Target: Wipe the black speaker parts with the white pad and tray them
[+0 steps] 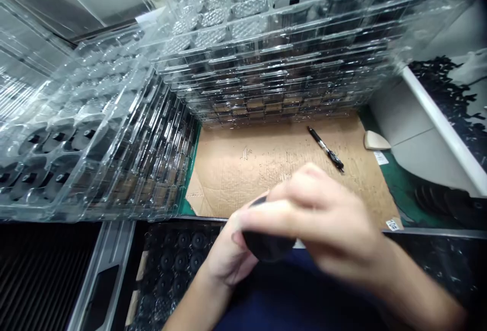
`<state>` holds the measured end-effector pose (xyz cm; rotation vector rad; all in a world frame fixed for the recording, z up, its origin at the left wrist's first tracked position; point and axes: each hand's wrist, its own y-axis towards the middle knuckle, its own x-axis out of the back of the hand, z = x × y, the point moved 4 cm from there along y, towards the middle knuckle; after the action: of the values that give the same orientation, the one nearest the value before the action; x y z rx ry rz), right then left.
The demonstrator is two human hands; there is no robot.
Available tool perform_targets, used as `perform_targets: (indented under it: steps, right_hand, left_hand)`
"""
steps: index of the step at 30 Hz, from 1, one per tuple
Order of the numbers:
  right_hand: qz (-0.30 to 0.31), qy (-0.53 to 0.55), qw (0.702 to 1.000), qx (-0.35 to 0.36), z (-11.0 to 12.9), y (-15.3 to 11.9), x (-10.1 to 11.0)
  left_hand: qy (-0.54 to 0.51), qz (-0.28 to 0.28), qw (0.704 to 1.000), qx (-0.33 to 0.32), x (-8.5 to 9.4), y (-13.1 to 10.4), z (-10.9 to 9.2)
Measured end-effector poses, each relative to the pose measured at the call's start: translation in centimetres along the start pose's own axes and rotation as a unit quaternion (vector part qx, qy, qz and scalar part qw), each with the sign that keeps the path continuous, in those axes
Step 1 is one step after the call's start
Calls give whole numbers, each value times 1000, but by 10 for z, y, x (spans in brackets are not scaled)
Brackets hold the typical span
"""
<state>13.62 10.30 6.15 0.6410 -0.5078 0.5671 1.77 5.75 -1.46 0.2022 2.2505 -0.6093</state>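
Note:
Just in front of my body, my left hand (232, 252) grips a black round disc-like part (268, 247), its fingers closed around the left edge. Over the top of that part lies my right hand (331, 219), smeared by motion. Its fingers are bent and pressed together at the part, and whatever they pinch is hidden. Both hands are above the front edge of the bench. Beyond them a flat sheet of brown cardboard (236, 169) covers the bench top, with a black pen (325, 148) lying on it.
Stacked clear plastic trays (266, 62) stand at the back; another stack (95, 143) at left holds black parts. Below left is a tray of black round parts (178, 260). At right are a beige wedge-shaped block (376, 141) and a white bin (429, 98) beside small black pieces (449, 98).

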Motion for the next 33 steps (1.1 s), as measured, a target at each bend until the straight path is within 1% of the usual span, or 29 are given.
perform_targets:
  steps: [2, 3, 4, 5, 7, 8, 10, 11, 13, 14, 16, 17, 18, 19, 20, 21, 22, 23, 24, 25, 27, 28, 29, 31, 33]
  right_hand:
    - [-71, 59, 991, -97, -32, -1, 3]
    - [-93, 82, 981, -151, -51, -4, 0]
    - [-96, 93, 971, -200, -70, -8, -7]
    - [-81, 92, 964, -237, -86, -14, -19]
    - [-41, 66, 958, -275, -110, -26, -46]
    - [-39, 49, 956, -286, -118, -32, -58]
    - [-67, 25, 951, -301, -125, -41, -72]
    - [-85, 18, 947, -309, -124, -44, -74]
    - [-106, 10, 943, -316, -114, -42, -70]
    - [-105, 14, 943, -315, -107, -40, -65]
    - [-81, 55, 945, -311, -91, -33, -56]
    - [-69, 88, 945, -308, -83, -30, -53]
    - [-61, 122, 943, -304, -77, -28, -52]
    - [-62, 149, 940, -300, -71, -28, -51]
    - [-72, 163, 938, -297, -68, -29, -50]
    - [-89, 157, 938, -296, -65, -31, -49]
    - [-106, 140, 939, -295, -64, -33, -47]
    - [-123, 121, 940, -295, -62, -35, -46]
    - [-137, 112, 941, -287, -61, -37, -44]
    - [-143, 118, 944, -274, -58, -37, -43]
    - [-134, 173, 944, -248, -52, -34, -41]
    - [-116, 209, 938, -250, -49, -32, -41]
    - [-87, 241, 929, -266, -47, -29, -43]
    - [-7, 289, 904, -315, -45, -24, -48]
    - [74, 343, 874, -335, -42, -18, -53]
  left_hand:
    - [-33, 37, 999, 0, -2, 0, 1]
    - [-57, 53, 997, 3, -3, 0, 2]
    - [-79, 65, 995, 9, -3, 0, 2]
    - [-98, 74, 992, 16, -2, 0, 2]
    - [-115, 82, 990, 28, 0, 0, 1]
    - [-118, 85, 989, 33, 2, 0, 1]
    - [-123, 92, 987, 39, 6, -1, 0]
    - [-126, 97, 986, 40, 8, -1, -1]
    - [-133, 101, 985, 37, 11, -2, -2]
    - [-132, 100, 986, 34, 12, -2, -3]
    - [-104, 83, 991, 9, 16, -3, -6]
    - [-66, 69, 995, -24, 19, -3, -9]
    - [-3, 52, 996, -73, 22, -3, -13]
    - [84, 32, 986, -137, 24, -4, -18]
    - [186, 12, 961, -206, 25, -6, -23]
    - [286, -4, 921, -264, 25, -9, -27]
    - [370, -12, 878, -303, 24, -11, -29]
    - [431, -17, 842, -323, 24, -12, -30]
    - [471, -18, 819, -329, 24, -12, -30]
    - [492, -16, 807, -325, 25, -12, -30]
    - [506, -12, 806, -308, 27, -12, -30]
    - [505, -12, 809, -302, 27, -13, -31]
    - [497, -14, 816, -296, 28, -14, -32]
    - [470, -19, 834, -287, 31, -16, -35]
    - [455, -21, 847, -275, 34, -18, -37]
